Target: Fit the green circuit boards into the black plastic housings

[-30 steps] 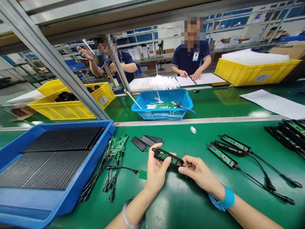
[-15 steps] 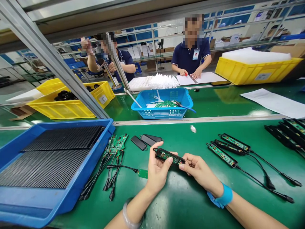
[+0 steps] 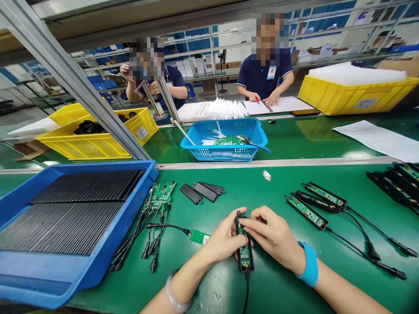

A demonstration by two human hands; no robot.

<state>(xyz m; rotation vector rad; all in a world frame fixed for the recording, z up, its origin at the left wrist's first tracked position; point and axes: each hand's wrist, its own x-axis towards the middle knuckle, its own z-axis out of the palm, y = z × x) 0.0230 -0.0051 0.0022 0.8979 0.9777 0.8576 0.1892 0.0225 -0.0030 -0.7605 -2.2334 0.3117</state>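
Note:
My left hand is wrapped round a black casing with a green circuit board inside, its thumb lying across the board. The casing stands lengthwise, and a black cable runs down from its near end. My right hand has its fingertips pressed together at the casing's upper part; whether they pinch anything small is hidden. Left of my hands lies a loose green board with a cable. Beyond it are several black casing pieces and a bunch of wired green boards.
A blue tray of black casings fills the left. Cased boards with cables lie at right, near a darker pile. Behind stand a blue basket and yellow bins. Two people work across the bench.
The casing has turned from lying crosswise to lengthwise, and its cable now shows. My right hand has moved from the casing's right end to its upper part.

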